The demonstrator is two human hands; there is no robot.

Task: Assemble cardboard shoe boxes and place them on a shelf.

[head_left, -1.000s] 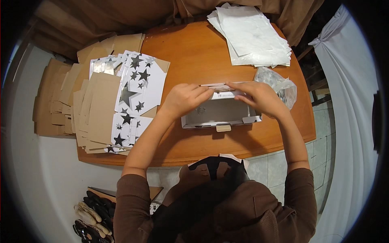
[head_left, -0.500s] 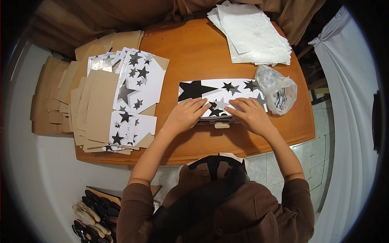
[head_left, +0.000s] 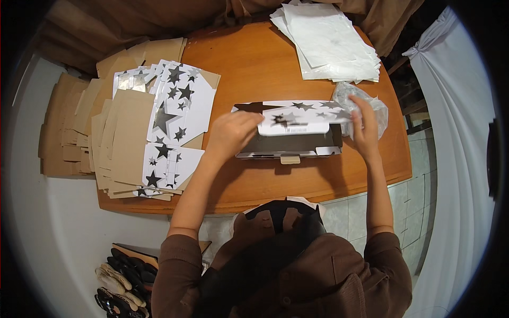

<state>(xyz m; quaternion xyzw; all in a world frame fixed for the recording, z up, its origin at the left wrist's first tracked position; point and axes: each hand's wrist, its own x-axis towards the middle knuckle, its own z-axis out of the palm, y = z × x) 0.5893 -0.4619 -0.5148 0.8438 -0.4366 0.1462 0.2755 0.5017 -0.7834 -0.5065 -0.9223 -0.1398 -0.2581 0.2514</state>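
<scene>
Star-printed box [head_left: 297,143], toward four o'clock from the centre of the tabletop [head_left: 241,69], is uncovered again: left hand [head_left: 230,132] pinches the nine-o'clock end of the lid [head_left: 305,117], lowered moments ago, now raised; right hand [head_left: 365,126], fingers spread, is at three o'clock.

The left hand [head_left: 232,134] leans inward with curled fingers [head_left: 250,121], while the right hand [head_left: 366,124] points forward, loosely spread.

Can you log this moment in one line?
Star-printed carton: lid raised | left hand: at lid's left end | right hand: at lid's right end
</scene>
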